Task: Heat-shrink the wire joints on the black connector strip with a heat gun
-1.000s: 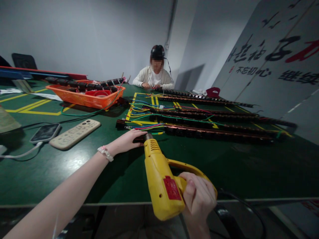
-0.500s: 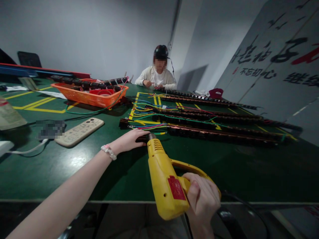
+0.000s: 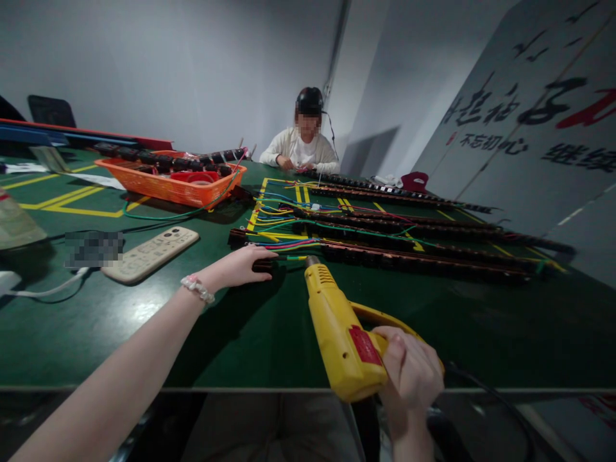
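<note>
My right hand (image 3: 409, 366) is wrapped round the handle of a yellow heat gun (image 3: 344, 340) with a red label. Its metal nozzle (image 3: 312, 260) points away from me, close to the yellow-and-green end of a wire (image 3: 301, 258). Left of the nozzle, my left hand (image 3: 240, 264) grips a short dark block (image 3: 262, 264) between thumb and fingers; the palm hides part of it. Just beyond, blue, red and green wires (image 3: 293, 244) run along the nearest long dark strip (image 3: 418, 263), which lies on the green table (image 3: 231, 346).
An orange basket (image 3: 158, 187) holding dark strips stands at the back left. Nearer lie a beige patterned phone-like case (image 3: 151, 256) and a white cable (image 3: 52, 294). More wired strips (image 3: 366, 224) stretch rightward. Across the table sits another person (image 3: 301, 151).
The heat gun in my right hand has moved right, and its nozzle is now farther from my left hand. My left hand has shifted slightly left, with the dark block still in it.
</note>
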Motion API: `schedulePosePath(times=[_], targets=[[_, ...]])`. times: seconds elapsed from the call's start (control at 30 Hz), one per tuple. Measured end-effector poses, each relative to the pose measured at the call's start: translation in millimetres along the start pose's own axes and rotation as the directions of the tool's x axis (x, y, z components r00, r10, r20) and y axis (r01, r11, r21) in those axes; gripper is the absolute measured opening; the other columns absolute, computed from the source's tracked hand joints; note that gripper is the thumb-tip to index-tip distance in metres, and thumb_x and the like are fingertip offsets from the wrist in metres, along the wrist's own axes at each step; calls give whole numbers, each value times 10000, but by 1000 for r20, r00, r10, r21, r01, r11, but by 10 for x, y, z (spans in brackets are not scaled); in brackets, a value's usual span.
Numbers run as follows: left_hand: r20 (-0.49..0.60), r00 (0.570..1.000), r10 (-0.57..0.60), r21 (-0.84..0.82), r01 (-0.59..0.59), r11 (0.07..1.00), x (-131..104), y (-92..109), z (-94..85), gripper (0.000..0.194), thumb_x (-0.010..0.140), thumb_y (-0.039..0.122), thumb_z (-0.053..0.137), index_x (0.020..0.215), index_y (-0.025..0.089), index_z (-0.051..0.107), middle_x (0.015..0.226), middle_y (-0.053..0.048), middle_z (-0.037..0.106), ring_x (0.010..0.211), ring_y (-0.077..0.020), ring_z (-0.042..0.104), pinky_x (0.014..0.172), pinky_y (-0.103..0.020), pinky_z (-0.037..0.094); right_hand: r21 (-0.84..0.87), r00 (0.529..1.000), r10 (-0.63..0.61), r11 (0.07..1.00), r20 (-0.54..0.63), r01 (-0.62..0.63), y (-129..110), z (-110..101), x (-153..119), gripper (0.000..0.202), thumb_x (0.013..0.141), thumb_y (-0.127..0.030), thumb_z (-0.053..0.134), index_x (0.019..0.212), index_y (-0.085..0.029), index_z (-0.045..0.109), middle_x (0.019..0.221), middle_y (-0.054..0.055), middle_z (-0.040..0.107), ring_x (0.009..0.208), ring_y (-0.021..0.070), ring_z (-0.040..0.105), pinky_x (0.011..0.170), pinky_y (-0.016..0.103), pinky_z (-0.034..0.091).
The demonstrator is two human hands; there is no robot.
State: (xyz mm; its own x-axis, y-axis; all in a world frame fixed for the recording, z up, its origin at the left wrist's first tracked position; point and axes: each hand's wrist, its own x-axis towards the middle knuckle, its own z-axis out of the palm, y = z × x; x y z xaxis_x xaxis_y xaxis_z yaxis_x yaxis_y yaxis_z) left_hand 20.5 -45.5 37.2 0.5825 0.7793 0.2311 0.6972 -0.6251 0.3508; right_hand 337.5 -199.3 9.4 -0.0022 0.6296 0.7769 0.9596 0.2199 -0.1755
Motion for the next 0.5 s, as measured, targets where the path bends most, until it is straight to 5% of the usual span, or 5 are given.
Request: schedulePosePath(times=[0.23, 0.5], targets=[[-65, 993, -99, 15, 100, 995, -89, -237, -102, 530, 793, 515, 533, 1230, 219, 583, 1097, -77, 626, 992, -214, 580, 895, -327, 459, -87, 997, -12, 996, 74, 18, 196, 42, 138, 380, 924, -236, 289, 744, -172, 618, 700, -18, 618, 692, 76, 529, 721, 231, 313], [-214, 970, -119, 107, 145, 984, -29, -524, 116, 533, 850, 464, 449, 1293, 171, 493, 1234, -103, 544, 1139, -233, 500, 993, -389, 398, -121, 986, -19, 992, 164, 39, 333, 225, 254, 402, 947, -326, 264, 874, -180, 632, 858, 0, 640, 840, 113, 512, 815, 259, 299]])
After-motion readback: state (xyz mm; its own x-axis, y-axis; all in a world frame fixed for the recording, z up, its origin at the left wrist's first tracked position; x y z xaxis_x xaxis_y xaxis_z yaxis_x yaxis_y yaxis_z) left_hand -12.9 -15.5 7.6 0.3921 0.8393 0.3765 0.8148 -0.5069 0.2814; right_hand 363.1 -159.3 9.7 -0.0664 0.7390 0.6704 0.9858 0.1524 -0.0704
